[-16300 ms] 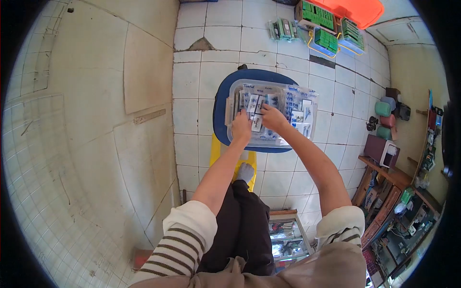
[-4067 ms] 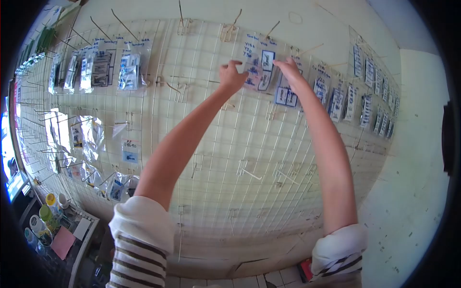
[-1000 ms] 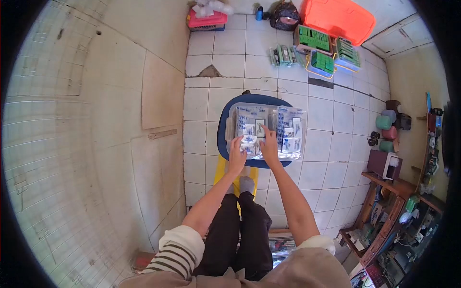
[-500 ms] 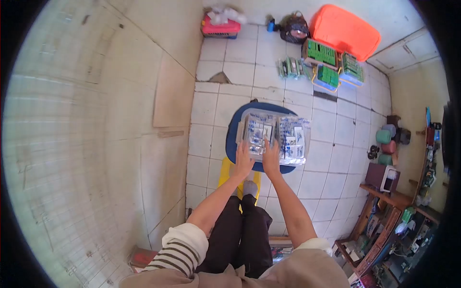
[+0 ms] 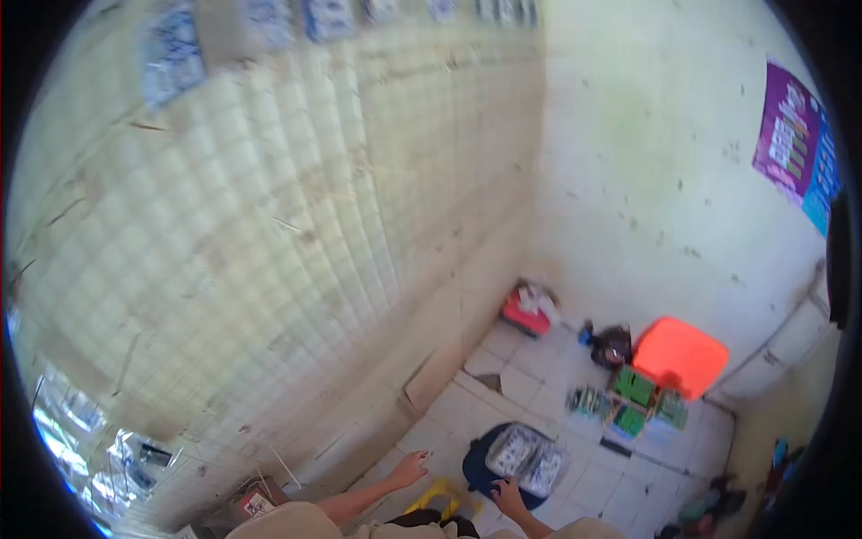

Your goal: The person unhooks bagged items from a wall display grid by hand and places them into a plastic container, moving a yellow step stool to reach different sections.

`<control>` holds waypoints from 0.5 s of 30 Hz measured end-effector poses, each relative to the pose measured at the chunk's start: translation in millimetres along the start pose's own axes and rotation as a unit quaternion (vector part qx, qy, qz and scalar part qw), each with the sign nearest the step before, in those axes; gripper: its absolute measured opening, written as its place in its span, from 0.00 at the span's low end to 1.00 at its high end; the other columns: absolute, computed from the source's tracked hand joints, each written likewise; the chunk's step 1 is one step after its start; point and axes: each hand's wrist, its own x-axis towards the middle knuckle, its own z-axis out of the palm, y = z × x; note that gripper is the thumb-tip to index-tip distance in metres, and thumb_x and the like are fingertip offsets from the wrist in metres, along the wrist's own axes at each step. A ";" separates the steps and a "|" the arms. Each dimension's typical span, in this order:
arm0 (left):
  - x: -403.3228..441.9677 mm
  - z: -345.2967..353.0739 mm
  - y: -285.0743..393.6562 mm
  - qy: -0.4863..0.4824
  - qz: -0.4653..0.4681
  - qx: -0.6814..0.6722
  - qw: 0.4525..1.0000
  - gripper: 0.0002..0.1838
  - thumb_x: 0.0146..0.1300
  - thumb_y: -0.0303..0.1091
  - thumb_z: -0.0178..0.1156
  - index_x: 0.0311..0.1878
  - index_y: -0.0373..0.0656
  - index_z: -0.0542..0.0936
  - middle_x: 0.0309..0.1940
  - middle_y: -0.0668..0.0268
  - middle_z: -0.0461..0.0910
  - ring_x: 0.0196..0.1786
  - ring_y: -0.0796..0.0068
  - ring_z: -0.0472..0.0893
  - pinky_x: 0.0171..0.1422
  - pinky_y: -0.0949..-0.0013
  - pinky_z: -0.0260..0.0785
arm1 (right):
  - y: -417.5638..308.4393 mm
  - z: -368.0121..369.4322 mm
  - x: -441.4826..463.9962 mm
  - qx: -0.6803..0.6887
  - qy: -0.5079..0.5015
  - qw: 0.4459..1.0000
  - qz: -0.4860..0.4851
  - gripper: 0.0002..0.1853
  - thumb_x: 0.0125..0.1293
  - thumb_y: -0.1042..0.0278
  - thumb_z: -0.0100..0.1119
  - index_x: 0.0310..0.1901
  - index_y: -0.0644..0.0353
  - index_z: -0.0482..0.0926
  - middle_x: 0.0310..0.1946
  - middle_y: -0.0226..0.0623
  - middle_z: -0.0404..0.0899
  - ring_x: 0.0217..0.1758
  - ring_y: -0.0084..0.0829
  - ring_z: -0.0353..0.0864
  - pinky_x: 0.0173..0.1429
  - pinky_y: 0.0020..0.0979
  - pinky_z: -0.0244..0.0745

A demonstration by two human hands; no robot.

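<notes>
On a dark blue stool seat (image 5: 480, 476) rests a clear plastic box (image 5: 512, 449), opened out, with several small white packets marked in blue in its two halves. My left hand (image 5: 411, 469) is off to the left of the stool, in the air and apart from the box. Its fingers are curled together, with a small pale bit at the tips that is too blurred to name. My right hand (image 5: 508, 496) is at the near edge of the box, fingers apart and nothing visible in them. Whether it touches the box I cannot tell.
A yellow stool (image 5: 437, 496) stands by my legs. Along the far wall are a red box (image 5: 525, 314), a dark backpack (image 5: 613, 346), an orange lid (image 5: 682, 355) and containers of green packs (image 5: 635, 386). A pale wall (image 5: 359, 225) rises on the left.
My view has swung up and left, so the stool and box now appear lower. My left hand has left the box and moved leftward. The right hand is still by the box.
</notes>
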 end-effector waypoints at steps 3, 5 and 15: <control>-7.9 -89.2 87.5 0.078 0.083 -0.119 0.986 0.26 0.51 0.33 0.57 0.54 0.40 0.63 0.48 0.55 0.68 0.52 0.61 0.68 0.56 0.63 0.59 | -66.5 -75.1 63.3 0.029 -0.029 0.986 -0.162 0.14 0.50 0.73 0.52 0.41 0.62 0.71 0.42 0.49 0.67 0.50 0.49 0.62 0.51 0.42 0.62; -27.6 -166.2 180.5 0.101 0.152 -0.099 0.978 0.24 0.54 0.32 0.55 0.54 0.41 0.63 0.49 0.57 0.68 0.53 0.64 0.67 0.58 0.65 0.58 | -105.4 -119.9 121.9 0.037 0.021 0.960 -0.275 0.12 0.50 0.75 0.51 0.40 0.61 0.71 0.41 0.49 0.68 0.48 0.48 0.64 0.51 0.40 0.62; -188.3 -399.2 416.6 0.524 0.400 0.226 0.718 0.17 0.50 0.25 0.54 0.46 0.40 0.71 0.46 0.57 0.69 0.53 0.60 0.67 0.57 0.63 0.60 | -515.6 -327.3 202.5 0.064 0.179 0.754 -0.628 0.19 0.50 0.84 0.50 0.46 0.63 0.67 0.43 0.42 0.67 0.47 0.35 0.70 0.49 0.29 0.67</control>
